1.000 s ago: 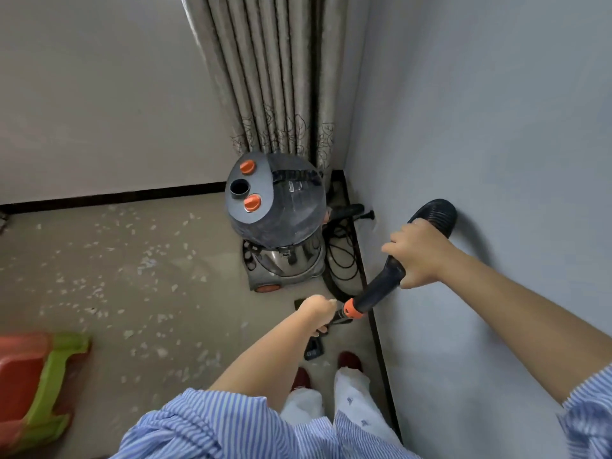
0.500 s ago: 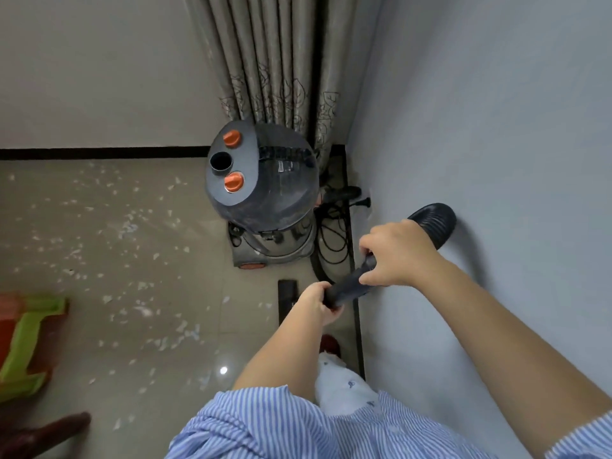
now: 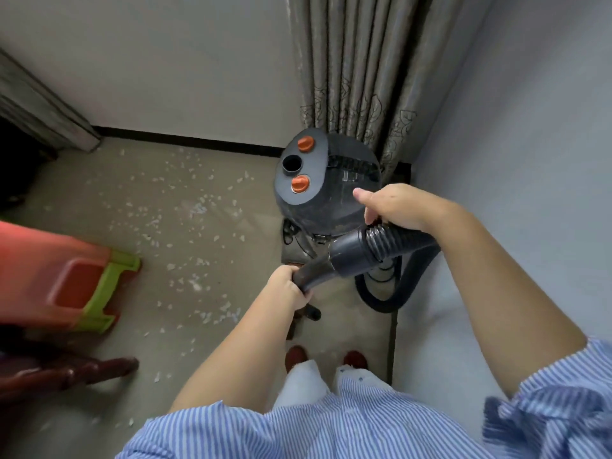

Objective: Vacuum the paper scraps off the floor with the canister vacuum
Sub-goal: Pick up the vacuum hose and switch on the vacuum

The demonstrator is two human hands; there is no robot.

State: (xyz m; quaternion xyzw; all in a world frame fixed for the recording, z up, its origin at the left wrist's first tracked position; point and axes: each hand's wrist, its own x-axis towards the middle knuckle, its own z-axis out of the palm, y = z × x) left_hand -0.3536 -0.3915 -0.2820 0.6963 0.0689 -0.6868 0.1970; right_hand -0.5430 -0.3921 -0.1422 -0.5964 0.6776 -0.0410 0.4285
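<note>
**Two hands on the vacuum hose, scraps on the floor**

Left hand (image 3: 287, 286) curled tight round the dark wand (image 3: 314, 271), low and near the middle. Right hand (image 3: 395, 207) higher up, fingers wrapped on the ribbed hose (image 3: 397, 240) right where it joins the grey cuff (image 3: 347, 256), thumb sticking out to the left. Both grips full, holding the same long piece.

Canister vacuum (image 3: 326, 190) standing upright in the corner, just in front of the curtain (image 3: 357, 71). Two orange knobs (image 3: 300, 184) and one round black hole (image 3: 291, 164) on its grey top. Hose looping down in a big curve by the right wall, near the vacuum's base.

Paper scraps (image 3: 195, 210), small and white, spread over the tan floor (image 3: 205, 352) to the left of the vacuum, well apart from the hands. A few more near the feet.

Red and green stool (image 3: 69, 283) at the left edge. Dark wooden leg (image 3: 96, 369) just below it. Two red shoes (image 3: 294, 356) at the bottom, under white trousers and a blue striped shirt (image 3: 298, 432).
</note>
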